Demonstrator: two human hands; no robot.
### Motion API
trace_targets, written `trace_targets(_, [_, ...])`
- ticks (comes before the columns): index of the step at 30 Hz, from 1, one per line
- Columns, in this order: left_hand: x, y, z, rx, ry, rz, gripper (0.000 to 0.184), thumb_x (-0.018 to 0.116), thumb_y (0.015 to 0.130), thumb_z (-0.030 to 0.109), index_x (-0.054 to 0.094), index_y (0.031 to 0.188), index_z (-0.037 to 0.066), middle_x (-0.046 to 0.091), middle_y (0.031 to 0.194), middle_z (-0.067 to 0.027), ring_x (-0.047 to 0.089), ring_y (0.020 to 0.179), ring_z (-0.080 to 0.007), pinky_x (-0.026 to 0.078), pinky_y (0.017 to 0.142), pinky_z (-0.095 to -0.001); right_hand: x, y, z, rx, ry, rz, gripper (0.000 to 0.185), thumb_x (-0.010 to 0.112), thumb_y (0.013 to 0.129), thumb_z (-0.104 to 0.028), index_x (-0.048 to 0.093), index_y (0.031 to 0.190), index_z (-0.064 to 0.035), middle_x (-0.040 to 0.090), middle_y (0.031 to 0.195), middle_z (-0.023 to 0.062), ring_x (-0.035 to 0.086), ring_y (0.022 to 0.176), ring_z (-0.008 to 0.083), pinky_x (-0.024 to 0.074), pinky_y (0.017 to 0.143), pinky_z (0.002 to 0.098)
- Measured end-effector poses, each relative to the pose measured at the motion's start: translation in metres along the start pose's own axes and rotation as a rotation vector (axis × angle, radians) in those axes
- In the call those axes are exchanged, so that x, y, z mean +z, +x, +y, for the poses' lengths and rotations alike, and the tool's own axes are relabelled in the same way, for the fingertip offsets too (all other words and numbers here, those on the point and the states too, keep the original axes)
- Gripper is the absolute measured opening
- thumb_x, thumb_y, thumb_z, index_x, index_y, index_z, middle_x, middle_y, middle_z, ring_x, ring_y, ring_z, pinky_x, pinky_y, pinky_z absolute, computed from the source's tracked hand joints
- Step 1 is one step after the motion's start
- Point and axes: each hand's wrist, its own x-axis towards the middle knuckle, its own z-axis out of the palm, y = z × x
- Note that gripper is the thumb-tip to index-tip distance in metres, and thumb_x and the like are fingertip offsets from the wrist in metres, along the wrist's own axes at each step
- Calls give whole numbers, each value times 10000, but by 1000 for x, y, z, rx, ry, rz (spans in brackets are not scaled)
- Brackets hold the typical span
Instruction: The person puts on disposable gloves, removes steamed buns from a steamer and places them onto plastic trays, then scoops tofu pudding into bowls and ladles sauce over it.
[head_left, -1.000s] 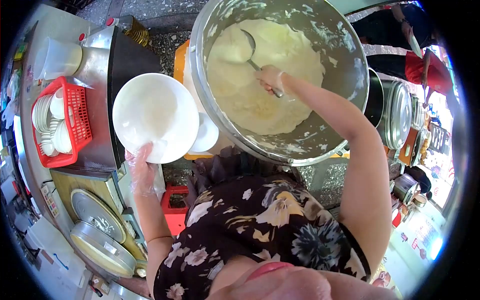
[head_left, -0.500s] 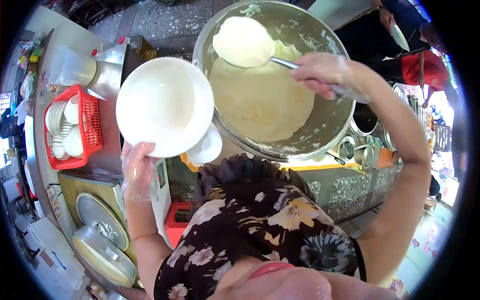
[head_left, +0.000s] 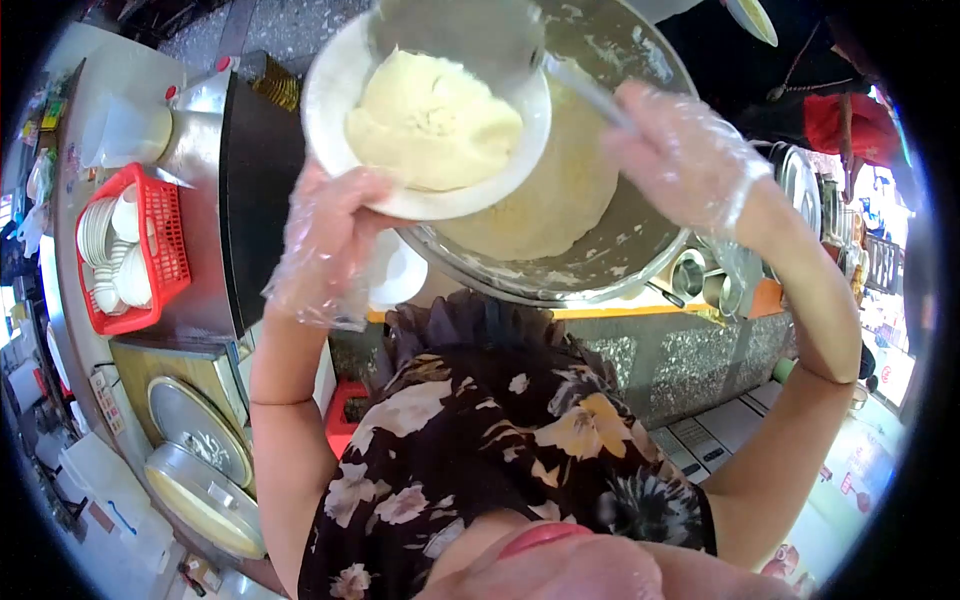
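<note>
My left hand [head_left: 335, 235], in a clear plastic glove, grips the near rim of a white bowl [head_left: 330, 110]. The bowl is raised over the left side of a large metal pot [head_left: 655, 225]. A pale, soft mound [head_left: 435, 125] lies in the bowl. My right hand [head_left: 685, 150], also gloved and somewhat blurred, is closed round the handle of a metal ladle [head_left: 460, 35]. The ladle's head is over the far part of the bowl, its outer side toward me. More of the pale food [head_left: 540, 220] fills the pot's bottom.
A red basket [head_left: 170, 235] of white dishes stands at the left, near a translucent tub [head_left: 130, 130]. Another white bowl [head_left: 397, 272] sits below the raised one. Small metal pots [head_left: 688, 275] are right of the large pot. A person in red [head_left: 850, 128] is at upper right.
The white bowl has moved up and right, over the pot's edge. The ladle came up out of the pot with pale food and has turned over above the bowl, which now holds a mound.
</note>
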Motion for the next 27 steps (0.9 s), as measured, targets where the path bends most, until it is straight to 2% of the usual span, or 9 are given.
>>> trace_targets(1, [-8, -3, 1, 8, -4, 49, 572, 458, 700, -28, 324, 1252, -91, 497, 1154, -227, 570, 992, -321, 535, 792, -423, -2, 2, 1, -55, -79, 110, 258, 507, 858, -244, 438, 842, 4, 491, 616, 198, 504, 598, 387, 401, 553, 426])
trace_targets(4, [-37, -14, 4, 70, -17, 290, 553, 514, 683, -91, 364, 1214, -56, 533, 1103, -197, 591, 944, -279, 542, 768, -361, 16, 31, 27, 16, -45, 276, 260, 459, 865, -235, 440, 843, 23, 542, 725, 264, 552, 731, 406, 412, 679, 461])
trace_targets(8, [-69, -36, 11, 184, 108, 440, 679, 487, 654, -90, 301, 1306, -46, 461, 1228, -185, 477, 1131, -297, 399, 960, -394, 96, 92, 86, 116, 7, 7, 320, 441, 866, -297, 477, 927, 15, 578, 866, 272, 556, 842, 418, 416, 767, 475])
trace_targets(10, [-73, -47, 16, 179, 86, 502, 683, 491, 650, -79, 302, 1306, -45, 462, 1227, -187, 475, 1132, -306, 398, 961, -412, 140, 115, 94, 261, -19, -165, 359, 436, 863, -305, 498, 991, 25, 587, 946, 262, 559, 897, 413, 430, 798, 462])
trace_targets(16, [-97, -68, 9, 182, -45, 564, 647, 495, 626, -110, 357, 1256, -63, 501, 1175, -191, 527, 1072, -293, 453, 907, -383, 214, 162, 101, 403, 87, -146, 364, 437, 852, -263, 512, 1002, 60, 582, 976, 267, 565, 938, 398, 444, 793, 456])
trace_targets(19, [-104, -72, 1, 151, -36, 650, 643, 499, 622, -104, 361, 1249, -66, 511, 1156, -195, 543, 1045, -300, 472, 882, -385, 226, 170, 100, 332, 64, -239, 339, 441, 838, -225, 526, 983, 69, 586, 961, 276, 571, 909, 423, 465, 752, 443])
trace_targets(22, [-105, -73, -7, 117, -68, 666, 638, 497, 621, -109, 364, 1243, -67, 518, 1141, -198, 559, 1015, -306, 488, 858, -388, 240, 170, 104, 241, 92, -432, 262, 450, 820, -184, 538, 891, 51, 610, 786, 229, 610, 692, 386, 481, 591, 459])
trace_targets(24, [-109, -74, -11, 105, -91, 639, 629, 493, 621, -117, 369, 1236, -68, 529, 1115, -196, 569, 995, -295, 495, 847, -383, 229, 158, 99, 411, 560, -611, 173, 453, 801, -156, 512, 765, 3, 523, 574, 119, 527, 451, 267, 427, 415, 430])
trace_targets(27, [-115, -79, -15, 98, -146, 537, 612, 484, 632, -127, 378, 1231, -57, 539, 1091, -184, 576, 978, -281, 503, 836, -379, 207, 146, 88, 463, 700, -683, 146, 465, 784, -146, 444, 677, -50, 391, 488, 37, 381, 348, 158, 338, 315, 351])
